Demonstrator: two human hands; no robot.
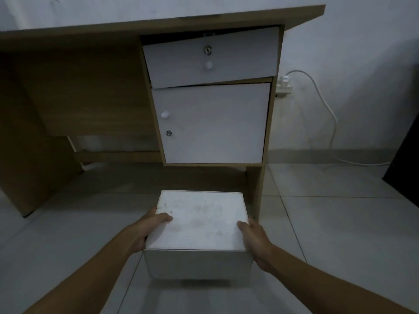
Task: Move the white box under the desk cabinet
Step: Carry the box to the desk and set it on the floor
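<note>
A white box (199,225) with a smudged lid is held just above the tiled floor, in front of the desk cabinet (213,123). My left hand (148,227) grips its left side with the thumb on the lid. My right hand (255,241) grips its right side the same way. The cabinet has a white drawer above and a white door below, both closed. Under the cabinet is a dark open gap (204,176), just beyond the box's far edge.
The wooden desk (90,87) has a leg panel (27,173) at the left and a side panel (256,189) right of the gap. A white cable (326,105) runs from a wall socket (284,86) to the floor. A dark object (405,155) stands at the right edge.
</note>
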